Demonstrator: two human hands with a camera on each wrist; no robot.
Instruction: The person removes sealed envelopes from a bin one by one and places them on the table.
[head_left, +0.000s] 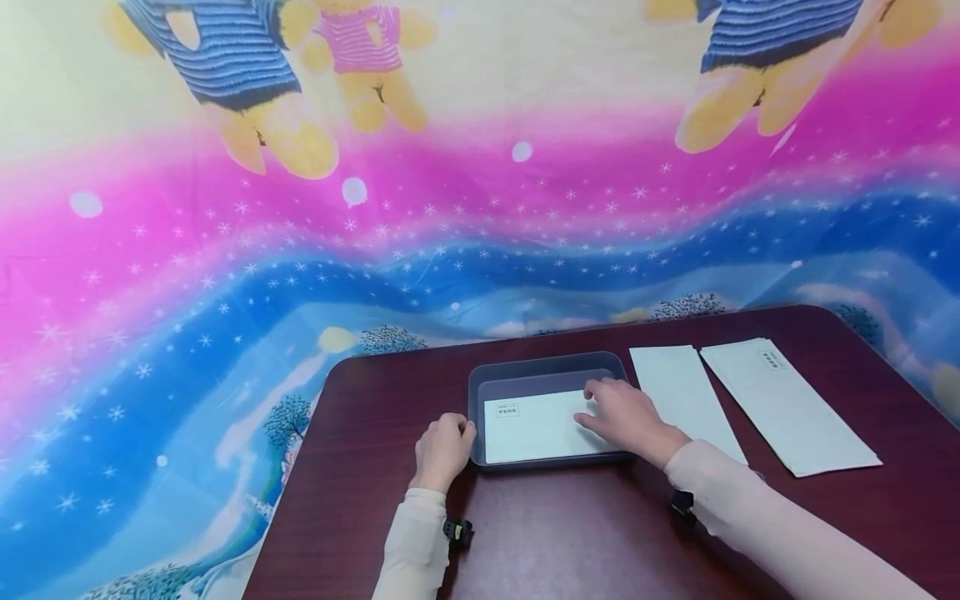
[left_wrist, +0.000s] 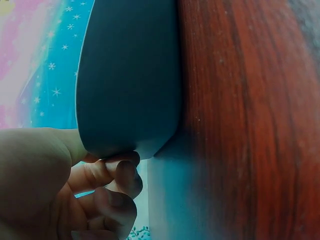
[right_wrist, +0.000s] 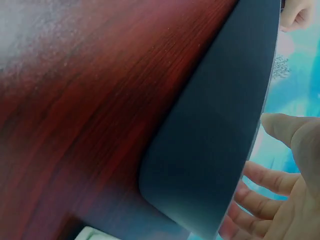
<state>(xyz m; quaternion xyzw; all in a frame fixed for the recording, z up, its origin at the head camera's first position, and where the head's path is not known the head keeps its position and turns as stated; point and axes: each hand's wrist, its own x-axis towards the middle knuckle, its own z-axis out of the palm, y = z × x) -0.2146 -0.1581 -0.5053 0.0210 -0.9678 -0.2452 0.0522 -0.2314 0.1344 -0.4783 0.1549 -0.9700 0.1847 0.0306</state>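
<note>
A dark grey tray (head_left: 551,364) stands on the table, with a white envelope (head_left: 528,433) lying in its front part, printed side up. My left hand (head_left: 444,450) grips the tray's left edge near the front corner. In the left wrist view its thumb goes over the rim and the curled fingers (left_wrist: 122,175) sit against the outer wall. Over the right end of the envelope hovers my right hand (head_left: 626,417), thumb and fingers spread apart. The right wrist view shows these fingers (right_wrist: 272,177) beyond the tray's rim; whether they touch the envelope is hidden.
Right of the tray lies a white envelope stack (head_left: 678,392), and farther right a second slanted stack (head_left: 791,404) with a printed mark. The dark red wooden table (head_left: 555,533) has rounded far corners. A patterned cloth (head_left: 480,192) hangs behind it.
</note>
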